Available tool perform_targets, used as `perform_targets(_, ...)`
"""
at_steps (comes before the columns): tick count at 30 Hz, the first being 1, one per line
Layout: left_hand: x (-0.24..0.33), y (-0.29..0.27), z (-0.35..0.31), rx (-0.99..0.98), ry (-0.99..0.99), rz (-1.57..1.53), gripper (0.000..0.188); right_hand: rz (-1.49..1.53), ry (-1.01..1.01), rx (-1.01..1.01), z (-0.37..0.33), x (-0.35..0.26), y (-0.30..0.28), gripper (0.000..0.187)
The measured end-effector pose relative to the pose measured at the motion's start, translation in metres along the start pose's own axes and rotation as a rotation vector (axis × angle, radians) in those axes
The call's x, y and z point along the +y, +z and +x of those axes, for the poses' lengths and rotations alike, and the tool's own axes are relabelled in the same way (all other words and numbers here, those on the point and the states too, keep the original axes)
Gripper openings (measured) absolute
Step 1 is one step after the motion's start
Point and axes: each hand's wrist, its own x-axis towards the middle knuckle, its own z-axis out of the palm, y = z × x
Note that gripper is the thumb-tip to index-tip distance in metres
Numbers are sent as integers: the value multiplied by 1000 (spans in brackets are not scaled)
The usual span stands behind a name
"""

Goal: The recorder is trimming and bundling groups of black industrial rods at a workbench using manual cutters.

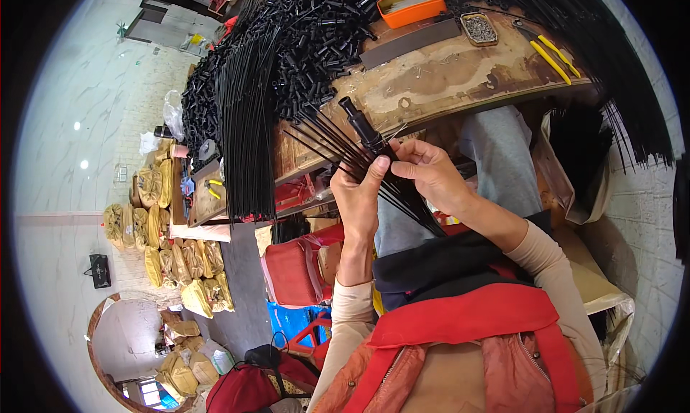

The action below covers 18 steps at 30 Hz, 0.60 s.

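My left hand (358,197) is closed around a bundle of thin black rods (323,141), above my lap. Against the rods stands a stepped black plastic tube (364,127), tilted up and to the left, with my left thumb pressed at its lower end. My right hand (437,174) is beside that end, thumb and fingers drawn together in a pinch. A few thin pale strands (394,132) stick out just above its fingertips. What the pinch holds is hidden. The rods' lower ends run down between my hands.
On the wooden table (424,75) lie a heap of black plastic tubes (309,43), hanging black rods (248,125), an orange box (411,7), a dark flat bar (410,43), a tray of small metal bits (479,29) and yellow-handled pliers (552,59). A red stool (295,273) stands below left.
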Motion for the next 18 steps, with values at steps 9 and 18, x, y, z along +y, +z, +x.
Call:
perform_targets(9,15,7,2,-83,-115,77,27,-31,-119,106,-5,11,4,15)
perform_targets(18,-2,9,3,55,-77,-2,20,-80,-143,103,-10,8,8,7)
